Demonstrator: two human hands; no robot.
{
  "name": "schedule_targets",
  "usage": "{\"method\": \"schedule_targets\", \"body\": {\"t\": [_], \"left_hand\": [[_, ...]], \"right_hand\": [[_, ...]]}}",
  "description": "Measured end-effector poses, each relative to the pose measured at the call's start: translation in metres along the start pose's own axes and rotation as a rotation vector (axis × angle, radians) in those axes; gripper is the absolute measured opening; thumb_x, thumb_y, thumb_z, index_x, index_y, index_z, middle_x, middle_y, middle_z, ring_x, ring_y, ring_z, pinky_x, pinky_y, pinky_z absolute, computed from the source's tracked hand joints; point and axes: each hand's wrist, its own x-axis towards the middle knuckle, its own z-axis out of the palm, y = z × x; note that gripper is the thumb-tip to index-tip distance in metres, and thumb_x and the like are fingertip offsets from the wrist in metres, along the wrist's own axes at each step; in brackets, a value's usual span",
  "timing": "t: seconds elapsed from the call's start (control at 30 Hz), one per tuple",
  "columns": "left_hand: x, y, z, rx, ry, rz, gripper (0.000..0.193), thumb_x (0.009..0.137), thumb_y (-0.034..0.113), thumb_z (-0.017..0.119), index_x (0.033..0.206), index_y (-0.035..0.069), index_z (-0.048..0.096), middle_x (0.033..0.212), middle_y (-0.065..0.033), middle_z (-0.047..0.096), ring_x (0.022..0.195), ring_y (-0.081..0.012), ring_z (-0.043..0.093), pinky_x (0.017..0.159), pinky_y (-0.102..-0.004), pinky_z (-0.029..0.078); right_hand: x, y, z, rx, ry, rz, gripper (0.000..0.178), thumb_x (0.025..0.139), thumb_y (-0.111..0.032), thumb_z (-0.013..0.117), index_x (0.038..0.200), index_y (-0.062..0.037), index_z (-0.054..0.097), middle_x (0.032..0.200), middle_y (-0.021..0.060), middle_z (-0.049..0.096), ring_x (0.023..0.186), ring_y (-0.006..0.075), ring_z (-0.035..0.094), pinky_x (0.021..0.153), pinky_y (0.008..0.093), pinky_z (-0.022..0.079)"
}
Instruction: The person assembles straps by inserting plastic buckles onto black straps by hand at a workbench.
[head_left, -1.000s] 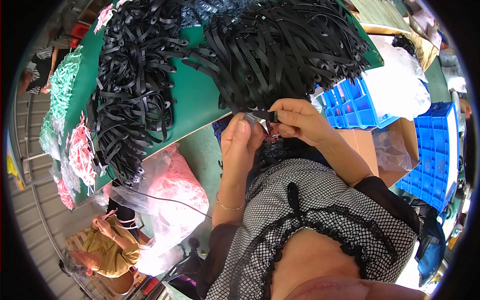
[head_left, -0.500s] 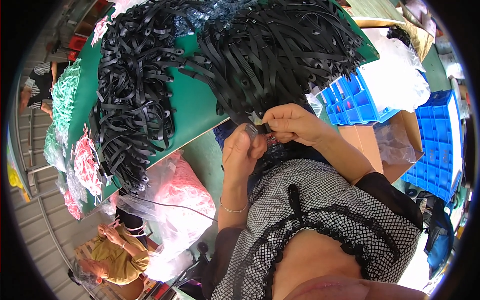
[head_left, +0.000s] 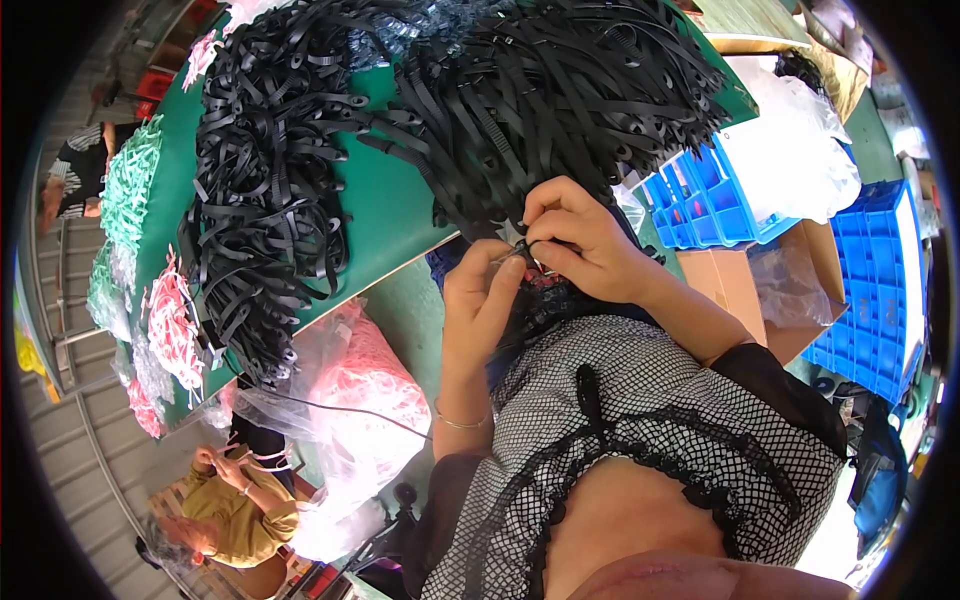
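My left hand [head_left: 478, 300] and my right hand [head_left: 590, 250] meet at the table's near edge, above my lap. Between their fingertips is a black ribbed strap [head_left: 523, 246], mostly covered by the fingers. Thumb and fingers of both hands pinch it; a small clear piece seen in the left fingers earlier is hidden now. Just beyond my hands, a thick pile of black straps [head_left: 550, 95] hangs over the green table's [head_left: 390, 215] edge. A second heap of black straps [head_left: 265, 180] lies to the left. Clear plastic pieces [head_left: 420, 38] are heaped at the back.
Blue crates [head_left: 868, 290] and a cardboard box [head_left: 735, 290] stand at the right. Bags of pink straps [head_left: 370, 390] sit below the table's left side. Green straps [head_left: 133, 190] and pink straps [head_left: 172, 325] lie at the left edge. A co-worker [head_left: 230, 510] sits lower left.
My right hand has risen slightly and its fingers have curled in over the strap. My left thumb has shifted to the right, and the clear piece has gone from sight.
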Motion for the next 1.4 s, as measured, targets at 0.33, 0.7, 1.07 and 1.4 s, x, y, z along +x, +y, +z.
{"method": "schedule_targets", "body": {"t": [0.33,0.7,1.07,1.4], "left_hand": [[-0.001,0.01,0.005,-0.083,0.094,0.039,0.012,0.087,0.007,0.049,0.096,0.001,0.053,0.078,-0.0018,0.054,0.064,-0.0066,0.048,0.059,-0.0192,0.04],[0.0,-0.002,-0.008,-0.693,-0.187,-0.184,0.012,0.085,0.016,0.049,0.083,0.003,0.048,0.074,-0.0064,0.054,0.062,-0.012,0.05,0.057,-0.0218,0.039],[-0.003,0.003,-0.007,-0.489,-0.09,-0.149,0.008,0.083,0.01,0.053,0.081,0.003,0.049,0.076,-0.0039,0.054,0.064,-0.0098,0.05,0.058,-0.0206,0.039],[-0.001,-0.003,-0.005,-0.552,-0.099,-0.156,0.014,0.081,0.005,0.056,0.093,0.004,0.048,0.082,-0.0032,0.053,0.068,-0.0081,0.049,0.06,-0.0201,0.04]], "right_hand": [[0.004,0.002,-0.004,0.61,-0.082,0.165,0.011,0.079,-0.01,0.061,0.085,-0.0015,0.056,0.098,0.0033,0.045,0.075,0.0093,0.048,0.065,0.0211,0.04],[0.0,0.003,0.004,0.265,-0.116,0.049,0.022,0.073,-0.007,0.068,0.092,0.0,0.058,0.088,0.005,0.049,0.075,0.0123,0.05,0.067,0.0236,0.043],[0.005,-0.009,-0.002,0.031,-0.107,-0.021,0.022,0.069,-0.002,0.067,0.09,-0.0008,0.059,0.084,0.0068,0.051,0.076,0.0174,0.054,0.064,0.0256,0.046],[0.005,-0.016,-0.003,-0.076,-0.162,-0.009,0.025,0.067,-0.006,0.068,0.089,-0.0033,0.058,0.081,0.0073,0.052,0.072,0.0212,0.055,0.059,0.0291,0.045]]}}
